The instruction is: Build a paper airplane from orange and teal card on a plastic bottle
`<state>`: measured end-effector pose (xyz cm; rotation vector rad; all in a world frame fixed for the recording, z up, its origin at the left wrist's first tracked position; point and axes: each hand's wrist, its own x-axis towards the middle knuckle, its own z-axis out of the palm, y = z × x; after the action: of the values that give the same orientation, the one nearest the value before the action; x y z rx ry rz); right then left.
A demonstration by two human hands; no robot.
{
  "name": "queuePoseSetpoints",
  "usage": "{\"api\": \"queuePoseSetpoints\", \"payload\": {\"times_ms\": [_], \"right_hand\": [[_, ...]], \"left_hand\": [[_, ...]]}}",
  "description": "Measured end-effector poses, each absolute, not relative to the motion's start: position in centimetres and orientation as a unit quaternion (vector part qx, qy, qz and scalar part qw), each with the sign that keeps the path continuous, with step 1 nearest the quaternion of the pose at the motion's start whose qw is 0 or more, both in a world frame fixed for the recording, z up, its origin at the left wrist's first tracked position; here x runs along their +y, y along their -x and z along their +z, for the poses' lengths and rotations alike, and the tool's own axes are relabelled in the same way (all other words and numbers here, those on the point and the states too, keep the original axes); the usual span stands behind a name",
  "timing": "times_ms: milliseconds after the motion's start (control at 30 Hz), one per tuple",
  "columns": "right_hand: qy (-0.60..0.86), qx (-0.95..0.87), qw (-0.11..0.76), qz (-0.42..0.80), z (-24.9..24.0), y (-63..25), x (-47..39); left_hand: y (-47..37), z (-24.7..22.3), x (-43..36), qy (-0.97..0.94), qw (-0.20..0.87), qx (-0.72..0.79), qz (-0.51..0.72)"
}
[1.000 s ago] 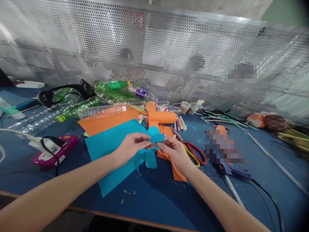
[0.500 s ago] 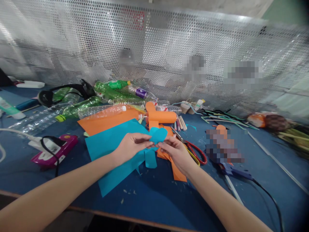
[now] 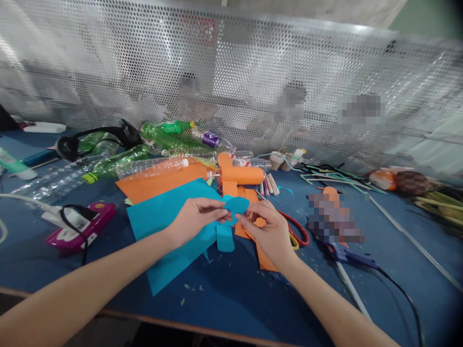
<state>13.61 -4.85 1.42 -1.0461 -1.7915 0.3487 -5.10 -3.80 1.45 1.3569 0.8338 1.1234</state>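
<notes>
A small cut piece of blue paper (image 3: 237, 205) is pinched between my two hands. My left hand (image 3: 197, 217) grips its left side with thumb and fingers, and my right hand (image 3: 265, 224) grips its right side. Below them, a rounded blue paper strip (image 3: 224, 238) lies partly over the table. Under my left wrist is a large blue sheet (image 3: 166, 217). Just beyond the hands sits an orange paper-wrapped bottle (image 3: 246, 175) with orange paper flaps. Red-handled scissors (image 3: 298, 229) lie beside my right hand, partly hidden by it.
Plastic bottles (image 3: 152, 166) are heaped at the back left, by a perforated metal screen (image 3: 231, 72). A magenta power strip (image 3: 81, 226) lies at left. On the right are a glue gun (image 3: 352, 258) with its cord, and thin straws (image 3: 343, 176). People show blurred behind the screen.
The blue piece has tilted and now looks folded or seen more edge-on. My right hand's fingers have shifted up around its right edge. My left hand has hardly moved.
</notes>
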Motion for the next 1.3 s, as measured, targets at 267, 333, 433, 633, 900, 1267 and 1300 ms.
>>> {"api": "queuePoseSetpoints", "payload": {"times_ms": [267,333,433,633,900,1267,1300], "right_hand": [[0.411,-0.761,0.492,0.097,1.5,-13.8,-4.8],[0.411,-0.761,0.493,0.096,1.4,-13.8,-4.8],[0.402,-0.762,0.498,0.094,1.4,-13.8,-4.8],[0.389,-0.780,0.482,0.089,1.8,-13.7,-5.0],[0.371,-0.790,0.480,0.088,1.9,-13.6,-5.1],[0.415,-0.767,0.480,0.088,1.5,-14.3,-4.3],[0.412,-0.769,0.481,0.084,1.4,-14.3,-4.2]], "left_hand": [[5.3,1.6,-3.8,-0.639,0.446,0.364,0.510],[5.4,1.6,-3.7,-0.670,0.398,0.376,0.501],[5.5,1.6,-3.7,-0.701,0.350,0.377,0.494],[5.3,1.7,-4.5,-0.728,0.315,0.351,0.497],[5.3,1.9,-4.6,-0.735,0.322,0.344,0.489],[5.9,1.9,-3.5,-0.684,0.402,0.397,0.462],[5.8,1.8,-3.5,-0.674,0.438,0.389,0.451]]}}
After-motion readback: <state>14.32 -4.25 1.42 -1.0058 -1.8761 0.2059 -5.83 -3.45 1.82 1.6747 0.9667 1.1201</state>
